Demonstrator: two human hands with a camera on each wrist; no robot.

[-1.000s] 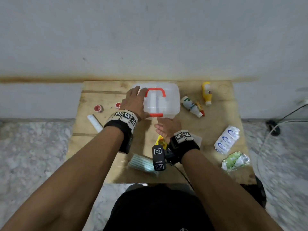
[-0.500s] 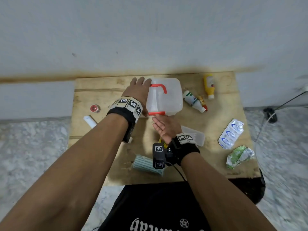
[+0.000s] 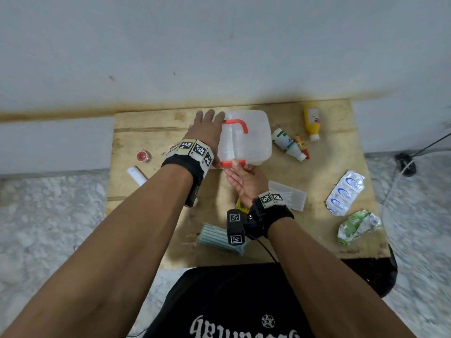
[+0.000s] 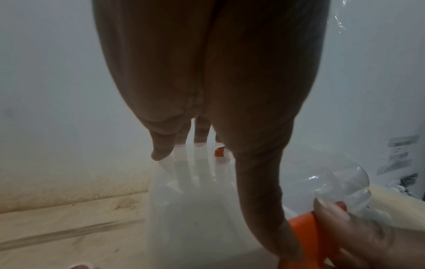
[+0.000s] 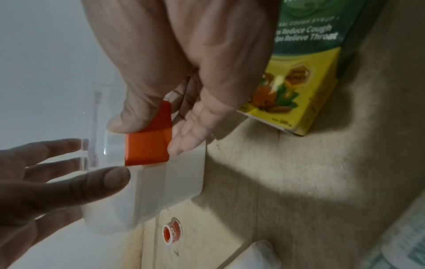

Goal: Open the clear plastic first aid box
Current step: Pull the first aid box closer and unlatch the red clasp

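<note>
Nearest the person, a bundle of masks (image 3: 220, 237) lies at the front of the wooden table (image 3: 151, 215), with a green crumpled packet (image 3: 358, 225) off to the right edge. Just beyond, the right hand (image 3: 245, 182) is palm-up at the box's near side: thumb on top of the orange latch (image 3: 233, 163), fingers (image 5: 188, 138) under it, pinching that clasp. A yellow-green carton (image 5: 306, 78) of cough syrup lies right under that wrist, a flat clear case (image 3: 289, 197) beside it, and a blue-and-white blister pack (image 3: 345, 192) further right.

Now the box (image 3: 246, 140) itself, sitting mid-table toward the far edge, lid down. The left hand (image 3: 207, 132) lies flat along its left side, fingers stretched out straight and pressing the lid, thumb (image 5: 98, 180) by the latch. The red handle (image 3: 238, 124) shows on top.

To the left, a tape roll (image 3: 144, 156) and a white tube (image 3: 136, 175). To the right, a white bottle (image 3: 288, 144), a small red one touching it, and a yellow bottle (image 3: 312, 120) at the back near the wall (image 3: 219, 45).
</note>
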